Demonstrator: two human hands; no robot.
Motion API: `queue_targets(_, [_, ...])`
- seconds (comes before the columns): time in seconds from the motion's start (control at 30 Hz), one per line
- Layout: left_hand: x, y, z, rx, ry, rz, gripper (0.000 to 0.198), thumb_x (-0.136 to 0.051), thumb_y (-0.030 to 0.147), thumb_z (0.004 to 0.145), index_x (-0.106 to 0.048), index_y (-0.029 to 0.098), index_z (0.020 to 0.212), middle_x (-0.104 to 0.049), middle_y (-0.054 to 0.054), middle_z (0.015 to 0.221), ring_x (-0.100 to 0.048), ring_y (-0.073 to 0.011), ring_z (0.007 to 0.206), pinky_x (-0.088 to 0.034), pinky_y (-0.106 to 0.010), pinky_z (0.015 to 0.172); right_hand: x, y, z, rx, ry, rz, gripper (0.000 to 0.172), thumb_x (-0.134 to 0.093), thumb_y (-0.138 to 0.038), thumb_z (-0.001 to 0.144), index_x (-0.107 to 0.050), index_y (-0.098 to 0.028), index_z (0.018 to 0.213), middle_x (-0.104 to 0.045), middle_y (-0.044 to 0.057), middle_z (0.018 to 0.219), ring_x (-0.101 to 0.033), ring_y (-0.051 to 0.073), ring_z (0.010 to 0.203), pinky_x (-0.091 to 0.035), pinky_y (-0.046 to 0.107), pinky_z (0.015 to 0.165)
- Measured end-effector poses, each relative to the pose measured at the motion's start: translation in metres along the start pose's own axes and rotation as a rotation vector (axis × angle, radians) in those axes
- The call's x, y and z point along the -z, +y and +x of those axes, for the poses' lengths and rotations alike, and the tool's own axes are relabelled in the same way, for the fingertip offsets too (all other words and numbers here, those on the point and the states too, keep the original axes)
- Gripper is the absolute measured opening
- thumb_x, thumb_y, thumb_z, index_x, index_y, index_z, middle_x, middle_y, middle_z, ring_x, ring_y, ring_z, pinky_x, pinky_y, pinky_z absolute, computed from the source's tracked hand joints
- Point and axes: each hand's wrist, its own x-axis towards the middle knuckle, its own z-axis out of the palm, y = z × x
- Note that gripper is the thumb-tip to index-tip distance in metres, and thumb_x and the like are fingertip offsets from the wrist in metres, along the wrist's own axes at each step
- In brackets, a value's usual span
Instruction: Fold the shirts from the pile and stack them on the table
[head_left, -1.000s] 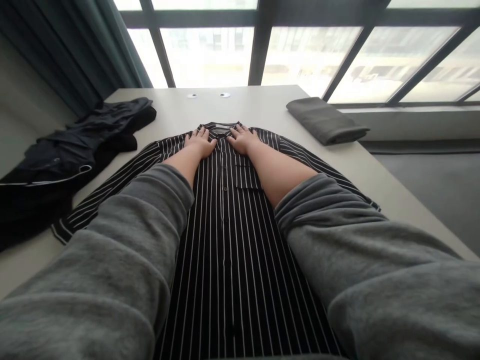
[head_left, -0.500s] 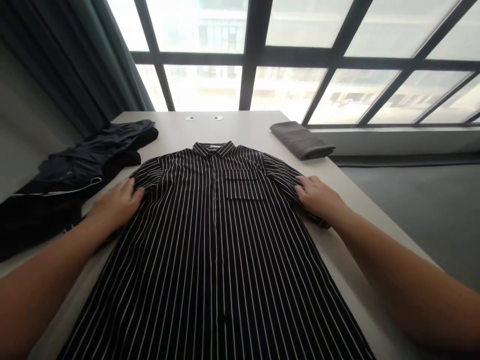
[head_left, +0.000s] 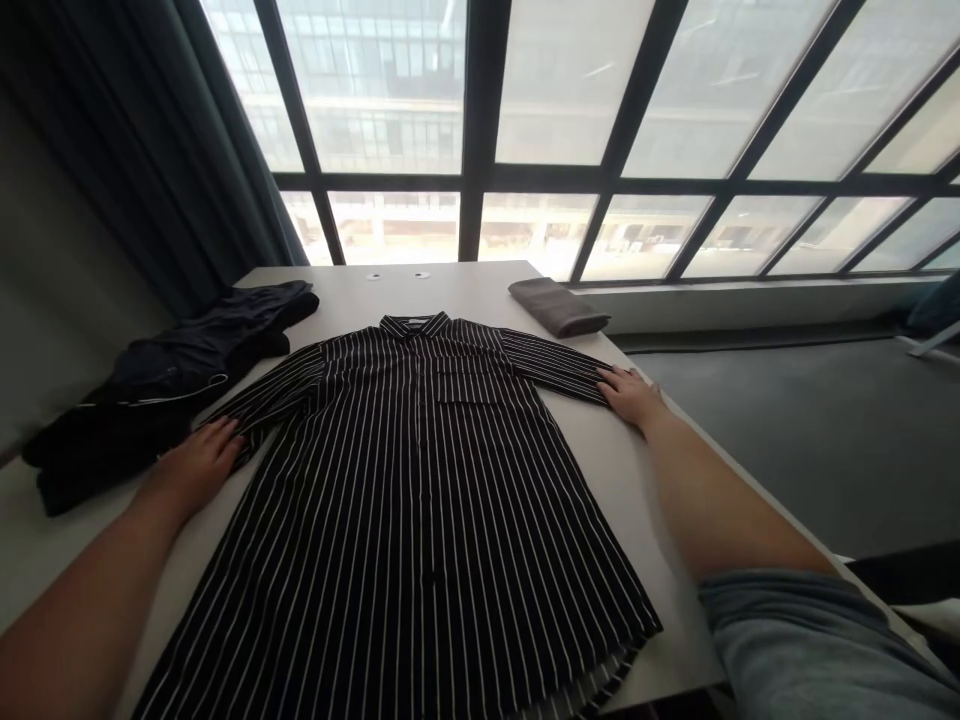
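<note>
A black shirt with thin white stripes (head_left: pixel 420 500) lies flat and face up on the pale table (head_left: pixel 615 480), its collar pointing away from me. My left hand (head_left: pixel 199 460) rests flat at the end of the shirt's left sleeve, fingers stretched out. My right hand (head_left: pixel 630 392) lies flat at the end of the right sleeve near the table's right edge, fingers spread. Neither hand grips the cloth.
A heap of dark clothes (head_left: pixel 165 380) sits on the table's left side. A folded grey cloth (head_left: pixel 559 305) lies at the far right corner. Two small round caps (head_left: pixel 397 275) mark the far edge. Large windows and a dark curtain (head_left: pixel 112 150) stand behind.
My hands slid outward from the collar, along the shoulders, to the ends of both sleeves, which now lie spread out. The view has pulled back and up.
</note>
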Motion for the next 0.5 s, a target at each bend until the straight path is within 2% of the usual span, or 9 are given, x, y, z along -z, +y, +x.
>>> queue_targets(0.2, [0.003,-0.002,-0.002,0.009,0.054,0.018,0.07,-0.022,0.048,0.105,-0.052,0.01,0.155,-0.044,-0.013,0.166,-0.042,-0.0313,0.153,-0.036,-0.055,0.125,-0.001,0.007,0.008,-0.21,0.027,0.097,0.061,-0.018,-0.046,0.108,-0.042,-0.036,0.163,-0.024,0.004,0.174,-0.022,0.034,0.159,-0.016,0.076,0.122])
queue_targets(0.3, [0.005,-0.002,-0.001,0.021,0.044,0.009,0.072,-0.02,0.049,0.105,-0.052,0.009,0.156,-0.044,-0.012,0.166,-0.042,-0.0306,0.153,-0.034,-0.051,0.126,-0.002,0.01,0.01,-0.313,0.049,0.113,0.06,-0.023,-0.043,0.107,-0.042,-0.034,0.163,-0.025,0.008,0.173,-0.021,0.035,0.16,-0.014,0.075,0.123])
queue_targets(0.4, [0.006,-0.002,-0.002,0.025,0.019,0.001,0.075,-0.018,0.049,0.104,-0.052,0.007,0.155,-0.044,-0.012,0.166,-0.042,-0.0296,0.153,-0.032,-0.048,0.128,-0.003,0.016,0.015,-0.449,0.085,0.138,0.065,-0.032,-0.049,0.105,-0.04,-0.025,0.165,-0.035,0.017,0.167,-0.023,0.038,0.158,-0.014,0.075,0.122])
queue_targets(0.5, [0.008,-0.003,-0.004,0.015,0.026,-0.021,0.076,-0.017,0.05,0.103,-0.055,0.006,0.152,-0.048,-0.012,0.164,-0.044,-0.0292,0.152,-0.033,-0.046,0.127,-0.003,0.023,0.02,-0.56,0.094,0.154,0.068,-0.039,-0.057,0.102,-0.053,-0.015,0.154,-0.048,0.024,0.156,-0.027,0.039,0.156,-0.016,0.074,0.122])
